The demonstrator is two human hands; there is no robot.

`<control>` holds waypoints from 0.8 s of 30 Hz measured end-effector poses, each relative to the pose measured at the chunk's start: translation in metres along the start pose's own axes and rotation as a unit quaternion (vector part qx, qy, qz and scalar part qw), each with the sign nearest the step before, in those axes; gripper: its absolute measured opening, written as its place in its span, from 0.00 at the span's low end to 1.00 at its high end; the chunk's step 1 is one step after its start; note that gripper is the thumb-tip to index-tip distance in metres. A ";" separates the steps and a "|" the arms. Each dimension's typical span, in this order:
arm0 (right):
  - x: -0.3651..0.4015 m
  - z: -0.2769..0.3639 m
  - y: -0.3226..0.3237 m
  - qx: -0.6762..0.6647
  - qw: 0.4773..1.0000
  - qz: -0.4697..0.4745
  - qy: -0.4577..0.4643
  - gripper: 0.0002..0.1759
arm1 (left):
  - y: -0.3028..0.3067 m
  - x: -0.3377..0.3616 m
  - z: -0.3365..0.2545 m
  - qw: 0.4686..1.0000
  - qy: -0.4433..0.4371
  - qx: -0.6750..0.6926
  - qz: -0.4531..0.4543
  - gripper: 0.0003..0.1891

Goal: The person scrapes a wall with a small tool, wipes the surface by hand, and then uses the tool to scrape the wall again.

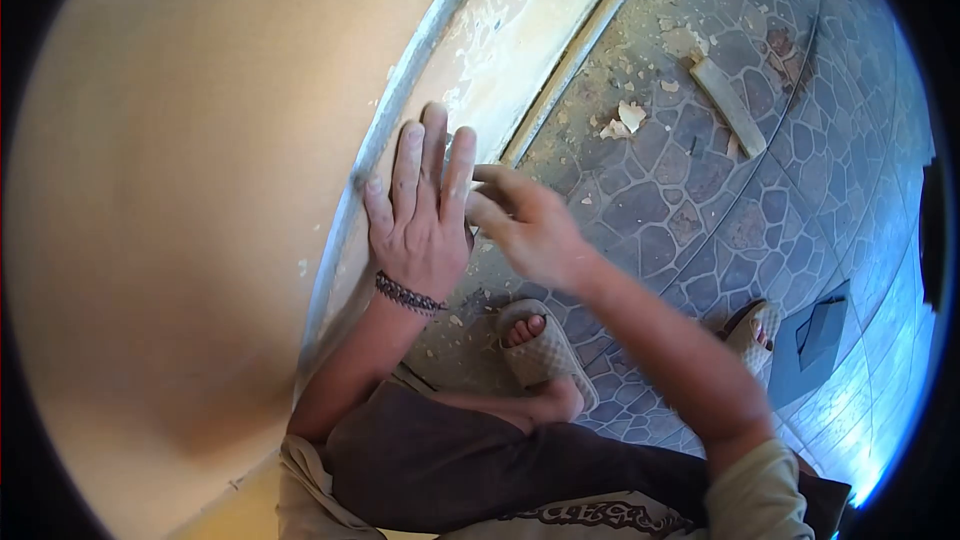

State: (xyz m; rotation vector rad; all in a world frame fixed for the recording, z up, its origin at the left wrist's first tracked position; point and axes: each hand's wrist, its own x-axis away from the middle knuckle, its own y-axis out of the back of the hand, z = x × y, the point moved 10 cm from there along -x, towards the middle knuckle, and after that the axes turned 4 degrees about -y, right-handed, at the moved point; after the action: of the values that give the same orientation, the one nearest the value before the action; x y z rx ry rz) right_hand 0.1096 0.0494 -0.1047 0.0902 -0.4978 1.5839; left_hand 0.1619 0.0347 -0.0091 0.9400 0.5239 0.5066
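My left hand (420, 230) lies with its fingers stretched out and a little apart against the lower wall strip (530, 10), where the paint is peeling. Pale dust marks its fingers, and a dark beaded bracelet (408, 292) circles the wrist. Close beside it on the right is my right hand (530, 230), its thumb and fingers curled in a pinch towards the wall. Those fingertips are partly hidden by the left hand, so whatever they hold cannot be made out. A narrow grey ledge (400, 80) runs along the wall just left of my left fingers.
A pipe (575, 55) follows the wall's foot. Paint flakes (627, 120) and a wooden piece (728, 107) lie on the stone-patterned floor (640, 210). A thin cable (740, 195) crosses it. My sandalled feet (540, 345) are below, with a dark flat sheet (812, 345) at right.
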 end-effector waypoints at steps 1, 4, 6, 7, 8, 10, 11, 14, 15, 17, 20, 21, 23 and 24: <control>-0.007 -0.006 -0.013 -0.098 0.995 -0.021 0.015 0.22 | 0.000 0.002 0.000 1.000 -0.010 0.004 0.001 0.30; -0.014 -0.007 -0.024 -0.188 0.975 -0.119 0.027 0.18 | 0.003 0.002 0.005 0.996 -0.001 0.087 0.008 0.30; -0.008 -0.006 -0.020 -0.223 0.964 -0.145 0.024 0.14 | 0.013 0.001 0.006 0.989 -0.011 0.144 0.015 0.30; -0.006 -0.003 -0.017 -0.222 0.960 -0.167 0.029 0.14 | 0.017 0.002 0.009 0.986 -0.013 0.168 0.015 0.30; -0.005 -0.001 -0.015 -0.221 0.956 -0.188 0.033 0.14 | 0.022 0.001 0.011 0.981 -0.015 0.192 0.015 0.30; -0.007 0.013 -0.003 -0.239 0.935 -0.245 0.089 0.17 | 0.045 -0.004 0.013 0.965 -0.053 0.257 0.000 0.23; -0.008 0.021 0.002 -0.239 0.928 -0.267 0.102 0.17 | 0.055 -0.003 0.017 0.950 -0.083 0.301 -0.010 0.22; -0.005 0.030 0.005 -0.226 0.904 -0.333 0.145 0.21 | 0.102 -0.004 0.031 0.924 -0.148 0.350 -0.053 0.17; -0.001 0.032 0.003 -0.212 0.895 -0.355 0.163 0.22 | 0.115 0.001 0.039 0.922 -0.141 0.356 -0.061 0.17; 0.005 0.031 -0.002 -0.214 0.875 -0.384 0.203 0.22 | 0.133 0.006 0.051 0.926 -0.116 0.347 -0.094 0.14; 0.015 0.053 -0.002 -0.057 0.879 -0.407 0.242 0.20 | 0.125 0.000 0.054 0.960 -0.107 0.254 -0.052 0.14; 0.021 0.061 -0.003 -0.053 0.868 -0.420 0.259 0.18 | 0.117 0.001 0.045 0.964 -0.139 0.224 0.004 0.16; 0.025 0.068 -0.006 -0.026 0.861 -0.426 0.277 0.19 | 0.098 0.003 0.033 0.971 -0.125 0.199 0.040 0.20; 0.027 0.069 -0.007 -0.013 0.857 -0.430 0.282 0.19 | 0.085 0.006 0.028 0.973 -0.119 0.187 0.060 0.22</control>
State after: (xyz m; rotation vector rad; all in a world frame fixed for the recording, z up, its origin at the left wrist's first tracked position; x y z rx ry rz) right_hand 0.0974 0.0491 -0.0311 -0.1591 0.0171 0.6560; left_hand 0.1684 0.0631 0.0758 1.3809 0.3508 0.4032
